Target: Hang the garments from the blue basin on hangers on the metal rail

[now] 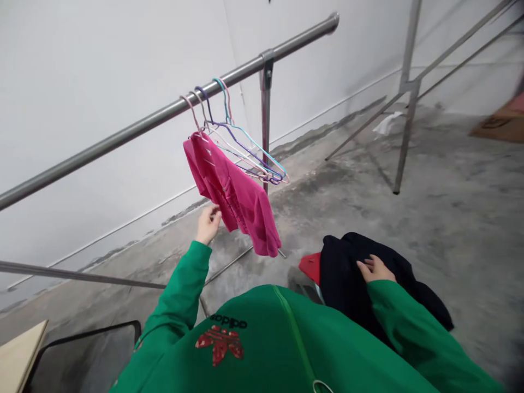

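Observation:
A pink garment hangs by its upper edge from a pale hanger on the metal rail. My left hand is beside the garment's lower left edge, its fingers loosely curled with a small gap to the thumb; no cloth shows between them. Low on the right, my right hand lies against a dark navy bundle of cloth, its fingers partly spread. A red piece of cloth sticks out at the bundle's left side. What holds the bundle up is hidden.
Several bare hangers in purple, blue, pink and white hang behind the garment on the rail. Another metal frame stands at the back right, near a cardboard box. A black-rimmed object and a pale board are at lower left.

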Demonstrator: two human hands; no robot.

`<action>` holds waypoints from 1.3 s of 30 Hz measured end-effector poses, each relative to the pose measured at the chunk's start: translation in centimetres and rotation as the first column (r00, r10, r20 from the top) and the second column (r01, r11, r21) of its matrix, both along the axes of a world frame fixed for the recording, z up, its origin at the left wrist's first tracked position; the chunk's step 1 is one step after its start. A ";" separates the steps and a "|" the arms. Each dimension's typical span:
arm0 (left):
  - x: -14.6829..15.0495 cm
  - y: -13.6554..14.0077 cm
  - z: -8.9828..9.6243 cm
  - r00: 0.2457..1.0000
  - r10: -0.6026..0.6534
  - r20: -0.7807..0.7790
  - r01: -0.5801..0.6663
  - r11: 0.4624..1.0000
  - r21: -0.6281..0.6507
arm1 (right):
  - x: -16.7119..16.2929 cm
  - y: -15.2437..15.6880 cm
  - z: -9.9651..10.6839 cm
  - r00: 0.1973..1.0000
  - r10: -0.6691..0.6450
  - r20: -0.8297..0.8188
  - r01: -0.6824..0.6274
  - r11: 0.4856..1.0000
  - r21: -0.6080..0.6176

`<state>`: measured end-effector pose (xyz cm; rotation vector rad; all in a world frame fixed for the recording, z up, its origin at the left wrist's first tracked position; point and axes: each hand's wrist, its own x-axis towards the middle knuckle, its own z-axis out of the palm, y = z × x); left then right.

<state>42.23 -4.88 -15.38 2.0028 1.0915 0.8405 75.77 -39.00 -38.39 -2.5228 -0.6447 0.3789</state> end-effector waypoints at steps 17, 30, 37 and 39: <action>8.1 -0.9 6.7 0.520 -0.715 0.468 0.810 0.586 -0.004 | -19.1 22.2 25.8 0.691 -0.014 0.723 -0.382 0.842 0.381; 8.5 2.4 7.0 0.822 -0.463 -0.331 0.567 0.608 0.556 | -13.7 19.7 31.0 0.872 0.002 0.490 -0.367 0.666 0.650; 4.3 3.0 8.6 0.761 -0.404 -0.508 0.637 0.316 0.703 | -13.7 18.8 33.0 0.937 0.266 -0.227 0.135 0.324 0.936; 3.2 3.1 9.2 0.767 -0.410 -0.494 0.623 0.288 0.728 | -13.3 19.4 33.3 0.893 0.308 -0.329 0.251 0.265 0.931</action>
